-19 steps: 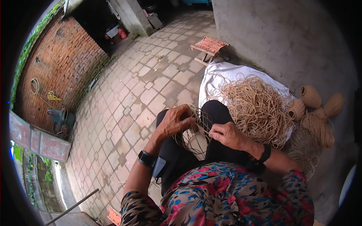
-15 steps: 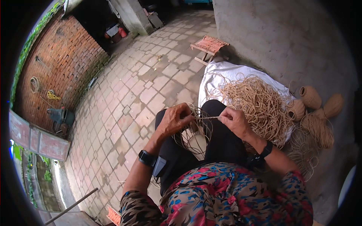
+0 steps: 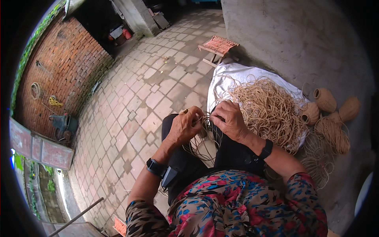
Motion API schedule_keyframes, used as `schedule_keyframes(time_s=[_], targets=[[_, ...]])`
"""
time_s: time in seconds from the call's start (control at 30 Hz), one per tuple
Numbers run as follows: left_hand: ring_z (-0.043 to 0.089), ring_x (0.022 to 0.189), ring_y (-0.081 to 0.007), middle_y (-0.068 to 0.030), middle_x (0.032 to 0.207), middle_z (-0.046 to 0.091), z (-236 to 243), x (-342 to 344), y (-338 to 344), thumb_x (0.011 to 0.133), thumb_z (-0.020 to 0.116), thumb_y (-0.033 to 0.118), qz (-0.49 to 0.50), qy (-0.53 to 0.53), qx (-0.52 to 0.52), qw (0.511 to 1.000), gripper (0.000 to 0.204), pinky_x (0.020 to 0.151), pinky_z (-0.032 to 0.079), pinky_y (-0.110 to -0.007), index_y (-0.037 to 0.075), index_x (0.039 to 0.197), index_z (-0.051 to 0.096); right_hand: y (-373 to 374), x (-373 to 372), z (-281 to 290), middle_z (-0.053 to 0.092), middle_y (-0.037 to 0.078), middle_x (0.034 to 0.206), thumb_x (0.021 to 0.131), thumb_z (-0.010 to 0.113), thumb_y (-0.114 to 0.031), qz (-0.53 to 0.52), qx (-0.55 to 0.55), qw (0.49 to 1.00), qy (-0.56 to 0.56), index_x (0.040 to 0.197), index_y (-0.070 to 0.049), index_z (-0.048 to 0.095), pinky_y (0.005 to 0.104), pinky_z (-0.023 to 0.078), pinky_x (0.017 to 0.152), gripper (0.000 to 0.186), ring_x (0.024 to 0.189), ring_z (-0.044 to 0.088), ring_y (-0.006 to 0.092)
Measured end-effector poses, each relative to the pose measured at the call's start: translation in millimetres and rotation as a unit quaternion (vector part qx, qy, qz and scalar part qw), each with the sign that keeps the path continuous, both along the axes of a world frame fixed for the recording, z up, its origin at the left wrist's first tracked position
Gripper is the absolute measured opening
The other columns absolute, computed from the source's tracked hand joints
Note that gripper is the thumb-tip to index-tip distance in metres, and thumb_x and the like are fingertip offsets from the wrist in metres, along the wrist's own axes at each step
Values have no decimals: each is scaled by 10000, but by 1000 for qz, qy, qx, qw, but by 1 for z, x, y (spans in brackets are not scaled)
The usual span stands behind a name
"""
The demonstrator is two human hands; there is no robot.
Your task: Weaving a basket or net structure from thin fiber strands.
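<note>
Curled closed, your left hand (image 3: 183,126) grips the openwork frame (image 3: 204,138), far end; what your right hand (image 3: 232,121) holds cannot be told; uneven pulling could skew its shape.

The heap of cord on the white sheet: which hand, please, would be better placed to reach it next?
Probably the right hand: it is nearer the heap of cord, which lies to its right; the left hand is farther away.

Openwork basket (image 3: 204,139): thin brown strands, bowed, widely spaced. Sits between dark-clad thighs (image 3: 233,156); far end partly hidden.
</note>
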State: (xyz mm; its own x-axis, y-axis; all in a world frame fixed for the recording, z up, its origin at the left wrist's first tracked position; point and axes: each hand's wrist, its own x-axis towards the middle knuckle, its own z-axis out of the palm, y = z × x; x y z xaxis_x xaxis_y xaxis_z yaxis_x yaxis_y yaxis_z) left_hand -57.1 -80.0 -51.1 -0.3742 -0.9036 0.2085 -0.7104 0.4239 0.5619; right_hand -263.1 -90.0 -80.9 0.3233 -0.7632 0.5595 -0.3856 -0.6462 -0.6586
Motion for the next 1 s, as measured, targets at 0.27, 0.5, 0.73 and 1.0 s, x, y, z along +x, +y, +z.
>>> schedule_keyframes(time_s=[0.27, 0.5, 0.73, 1.0], targets=[[660, 709, -309, -108, 682, 631, 15, 2, -13, 891, 535, 252, -38, 18, 203, 978, 291, 660, 486, -413, 103, 1140, 531, 23, 18, -16, 538, 57, 900, 690, 728, -154, 32, -197, 972, 125, 943, -92, 559, 389, 385, 790, 310, 876, 539, 224], [655, 752, -351, -160, 709, 630, 6, 2, -15, 897, 527, 269, -60, -14, 134, 989, 278, 712, 492, -429, 102, 1120, 541, 15, 39, -26, 491, 49, 786, 754, 618, -93, -45, -269, 951, 143, 809, -82, 533, 350, 373, 687, 102, 796, 518, 201], [616, 729, -375, -180, 787, 607, 1, -3, -6, 857, 556, 212, -31, -12, 13, 999, 203, 682, 478, -446, 12, 887, 563, 29, 32, -6, 640, 133, 716, 709, 639, -170, -15, 132, 986, 103, 793, -58, 592, 458, 512, 673, 148, 692, 647, 349], [595, 715, -388, -178, 745, 575, -8, -13, 2, 839, 579, 210, 1, -59, -82, 995, 214, 639, 470, -452, 5, 782, 558, 35, 30, -1, 581, 127, 697, 706, 623, -51, 37, 26, 999, 25, 811, -55, 512, 420, 474, 612, 152, 685, 614, 340]])
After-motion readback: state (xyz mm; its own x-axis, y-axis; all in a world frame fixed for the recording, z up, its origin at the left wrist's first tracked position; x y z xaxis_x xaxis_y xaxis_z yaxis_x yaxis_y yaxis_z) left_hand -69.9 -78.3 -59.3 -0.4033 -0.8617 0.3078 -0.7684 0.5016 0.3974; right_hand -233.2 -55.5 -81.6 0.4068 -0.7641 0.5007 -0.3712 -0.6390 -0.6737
